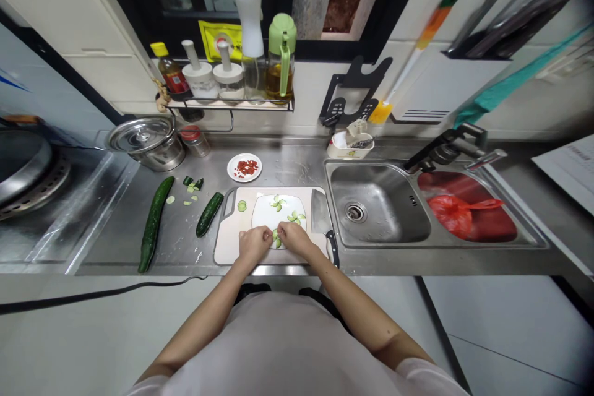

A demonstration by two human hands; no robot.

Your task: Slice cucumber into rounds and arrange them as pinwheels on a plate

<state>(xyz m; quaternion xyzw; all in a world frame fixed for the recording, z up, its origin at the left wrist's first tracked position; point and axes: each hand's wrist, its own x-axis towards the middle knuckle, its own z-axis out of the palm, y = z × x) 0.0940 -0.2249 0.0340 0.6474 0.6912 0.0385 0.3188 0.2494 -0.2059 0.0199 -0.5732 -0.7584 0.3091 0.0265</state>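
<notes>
My left hand and my right hand meet over the near edge of a white square plate. The fingers of both are closed in a pinch at a small fan of cucumber slices between them; the fingertips partly hide it. Two more fans, one at the back and one at the right, lie on the plate. Beneath is a cutting board with a little stack of cucumber slices on its left side. A kitchen knife rests along the board's right side, its black handle toward me.
Left of the board lie a cut cucumber, a long whole cucumber and scraps. Behind stands a small plate of chopped red pieces. A lidded pot is at back left. The sink holds a red bag at right.
</notes>
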